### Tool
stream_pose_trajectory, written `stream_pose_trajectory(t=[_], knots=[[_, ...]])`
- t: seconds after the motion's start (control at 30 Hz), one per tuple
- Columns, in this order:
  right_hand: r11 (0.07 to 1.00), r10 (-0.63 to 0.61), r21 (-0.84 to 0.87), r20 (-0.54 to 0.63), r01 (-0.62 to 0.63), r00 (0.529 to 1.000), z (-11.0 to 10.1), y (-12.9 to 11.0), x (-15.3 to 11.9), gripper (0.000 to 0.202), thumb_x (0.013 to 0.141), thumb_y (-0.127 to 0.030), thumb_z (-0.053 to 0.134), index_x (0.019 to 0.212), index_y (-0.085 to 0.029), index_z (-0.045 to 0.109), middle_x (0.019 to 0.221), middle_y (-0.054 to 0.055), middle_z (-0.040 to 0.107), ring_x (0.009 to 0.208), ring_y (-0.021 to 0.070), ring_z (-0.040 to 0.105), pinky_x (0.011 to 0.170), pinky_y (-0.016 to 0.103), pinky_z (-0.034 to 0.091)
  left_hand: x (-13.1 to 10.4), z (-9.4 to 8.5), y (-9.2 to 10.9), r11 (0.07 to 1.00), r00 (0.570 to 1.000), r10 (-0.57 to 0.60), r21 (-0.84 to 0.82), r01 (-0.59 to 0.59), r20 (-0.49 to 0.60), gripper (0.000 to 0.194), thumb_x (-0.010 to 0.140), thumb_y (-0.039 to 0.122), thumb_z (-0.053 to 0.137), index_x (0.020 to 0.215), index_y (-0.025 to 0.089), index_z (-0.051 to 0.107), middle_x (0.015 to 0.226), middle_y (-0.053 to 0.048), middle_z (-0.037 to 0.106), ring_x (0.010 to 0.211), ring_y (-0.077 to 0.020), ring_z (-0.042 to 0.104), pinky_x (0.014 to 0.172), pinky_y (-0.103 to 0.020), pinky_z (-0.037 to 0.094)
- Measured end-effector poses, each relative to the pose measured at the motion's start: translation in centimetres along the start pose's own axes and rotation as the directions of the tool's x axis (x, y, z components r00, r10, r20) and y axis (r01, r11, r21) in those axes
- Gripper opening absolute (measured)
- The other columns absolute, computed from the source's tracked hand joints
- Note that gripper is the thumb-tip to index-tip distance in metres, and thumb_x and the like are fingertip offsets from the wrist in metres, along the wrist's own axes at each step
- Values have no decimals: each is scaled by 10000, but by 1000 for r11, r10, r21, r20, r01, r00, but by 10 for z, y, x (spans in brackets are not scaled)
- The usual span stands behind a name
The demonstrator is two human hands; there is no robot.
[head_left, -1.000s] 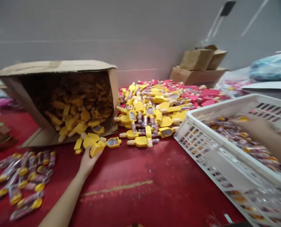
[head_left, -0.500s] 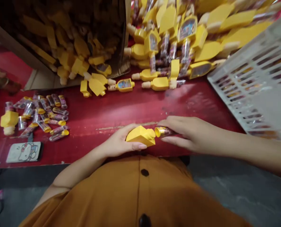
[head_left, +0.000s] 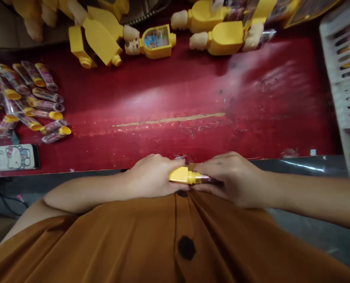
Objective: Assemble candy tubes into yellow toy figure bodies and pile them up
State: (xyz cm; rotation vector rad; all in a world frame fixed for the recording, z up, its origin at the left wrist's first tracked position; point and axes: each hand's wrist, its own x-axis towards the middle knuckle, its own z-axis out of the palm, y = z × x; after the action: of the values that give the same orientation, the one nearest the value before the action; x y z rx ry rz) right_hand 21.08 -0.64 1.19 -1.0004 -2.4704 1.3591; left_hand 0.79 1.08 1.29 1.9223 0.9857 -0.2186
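Close to the brown garment, my left hand (head_left: 154, 175) is closed around a yellow plastic toy body (head_left: 179, 175), most of it hidden by the fingers. My right hand (head_left: 233, 177) grips a clear tube with a yellow end (head_left: 202, 179) and dark printed contents. The tube's yellow end meets the toy body's neck; whether it is fully seated I cannot tell. Both hands are at the table's front edge, knuckles up.
Several similar tubes (head_left: 45, 102) lie in a pile at the left of the red table (head_left: 169, 90), behind a phone (head_left: 14, 157). Yellow toy bodies with pale knobbed ends (head_left: 226, 38) lie along the back. A white slatted basket (head_left: 336, 86) stands at the right.
The toy body and tube, apart before, now meet end to end. Both hands have drawn in to the garment and closed more tightly. The view has tilted down and moved closer.
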Motion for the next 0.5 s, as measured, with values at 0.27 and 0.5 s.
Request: stream_pose_trajectory(t=[0.27,0.5], knots=[[608,429,504,442,-613,788,10,4,14,445,710,-552,505,714,-112,570,614,7,496,543,82,420,493,200,298,1,8,0,988,995,-102,119,99,16,341,707,522,524,840,221,611,651,-9,633,550,-157,571,417,-213,289],[954,289,-96,40,-285,956,-18,7,18,426,790,-532,413,854,-152,594,718,56,572,627,141,498,533,234,304,12,-19,-5,992,996,-58,109,65,-70,386,636,504,613,888,214,577,701,7,628,611,-153,567,499,-212,336]])
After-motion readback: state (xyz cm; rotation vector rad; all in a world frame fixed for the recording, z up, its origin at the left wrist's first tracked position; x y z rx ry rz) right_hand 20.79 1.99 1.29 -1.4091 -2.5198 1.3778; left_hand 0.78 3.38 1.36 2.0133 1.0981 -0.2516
